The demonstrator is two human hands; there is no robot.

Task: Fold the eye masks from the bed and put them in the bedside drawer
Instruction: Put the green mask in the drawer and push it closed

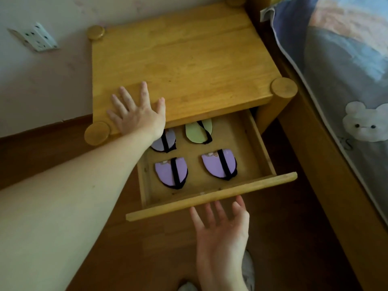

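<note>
- Drawer (212, 198): pulled out from under the top of the wooden nightstand (178, 66); its front board faces the viewer and its floor is in plain sight. All places below are given relative to this drawer.
- Eye masks, four in all, each folded in half with a black strap across it, lying flat and apart from one another on the drawer floor in two rows.
- Front row, nearest the front board: a purple mask (171, 172) at the left and a second purple mask (219, 164) at the right.
- Back row, partly beneath the nightstand top: a third purple mask (165, 141) at the left, half hidden by the wrist, and a green mask (198, 132) at the right.
- Left hand (136, 114): above the drawer's back left corner, lying palm down on the surface of the nightstand, fingers spread, holding nothing.
- Right hand (220, 223): just in front of the front board, palm up, fingers spread and empty; the fingertips (239, 199) reach the board's lower edge, and whether they touch it cannot be told.
- Bed (340, 85): to the right of the drawer, covered with a printed sheet showing a white bear (365, 124).
- Wall socket (37, 37): on the wall beyond the drawer, to the left of the nightstand.
</note>
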